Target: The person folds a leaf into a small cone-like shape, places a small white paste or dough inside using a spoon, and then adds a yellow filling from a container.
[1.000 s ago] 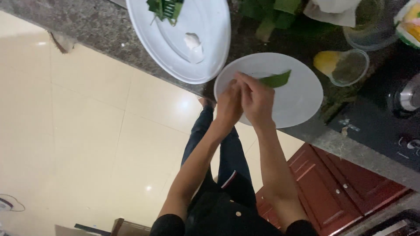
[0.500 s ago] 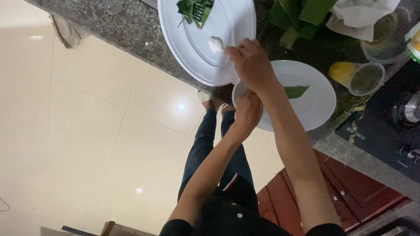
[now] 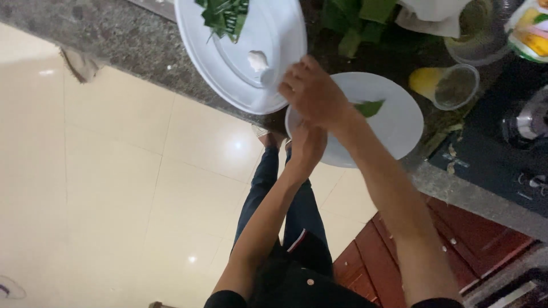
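two hands (image 3: 311,94) – yellow-green packet (image 3: 531,31) top right

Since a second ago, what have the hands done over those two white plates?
The right hand left the left hand at the small plate and reached to the white lump on the large plate, now hovering beside it. The left hand stayed at the small plate's rim. The green leaf and shredded leaves stayed put.

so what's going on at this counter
A person stands at a stone counter with two white plates. The right hand reaches to the big plate, close to a small white lump beside cut green leaves. The left hand rests at the edge of the smaller plate, which holds one leaf piece.
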